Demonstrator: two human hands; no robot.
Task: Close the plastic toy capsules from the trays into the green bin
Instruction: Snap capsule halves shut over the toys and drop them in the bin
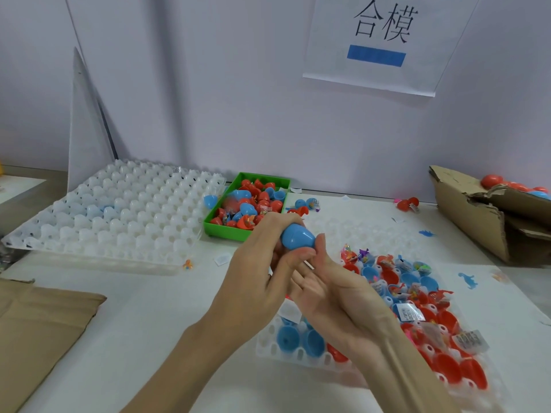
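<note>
A blue egg-shaped capsule [297, 237] is held above the table's middle. My left hand [258, 281] grips it, fingers curled over the top and thumb under it. My right hand [334, 289] lies palm up just below, its fingertips touching the capsule's lower side. The green bin [220, 226] stands behind, holding several red and blue capsules. A white tray [278, 348] under my right wrist holds open blue and red capsule halves with small toys in them.
A stack of empty white trays [119, 210] lies at the left. Brown cardboard [38, 332] covers the near left corner. A torn cardboard box [489, 216] with red capsules stands at the far right. Loose capsules [407, 204] and small blue toys [468, 280] lie about.
</note>
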